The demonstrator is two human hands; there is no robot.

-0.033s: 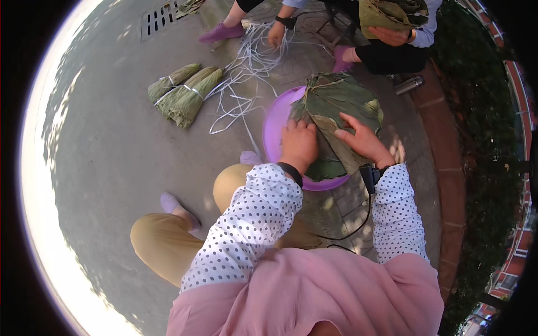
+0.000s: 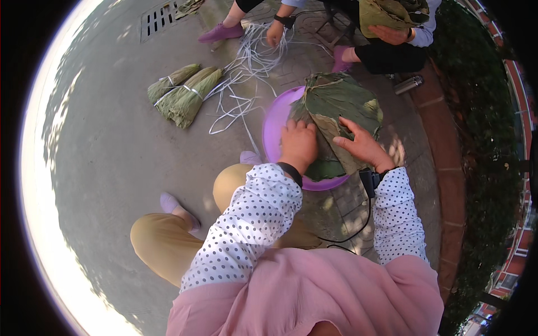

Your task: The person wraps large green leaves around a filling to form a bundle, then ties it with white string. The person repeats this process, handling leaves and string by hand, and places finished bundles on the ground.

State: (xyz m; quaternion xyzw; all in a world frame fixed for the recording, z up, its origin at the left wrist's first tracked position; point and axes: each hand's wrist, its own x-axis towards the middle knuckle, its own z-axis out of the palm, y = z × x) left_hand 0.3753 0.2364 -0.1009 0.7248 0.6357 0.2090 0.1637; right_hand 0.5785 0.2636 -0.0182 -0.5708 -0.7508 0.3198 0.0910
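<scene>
A stack of broad, dried green-brown leaves lies folded on a round purple basin in front of me. My left hand rests back-up on the left side of the leaves, its fingertips pressed to them and slightly apart. Over the right part of the stack is my right hand, thumb and fingers spread, touching the folded leaf edge or just above it. Neither hand is closed around a leaf. The stack covers most of the basin.
Tied leaf bundles lie on the pavement at left, beside a tangle of white strips. Across from me a co-worker's hand reaches to the strips; the other holds a leaf bundle. A metal flask lies by the brick kerb.
My right hand has shifted slightly toward me over the leaves, its thumb a little lower. My left hand, the leaves and the basin look the same.
</scene>
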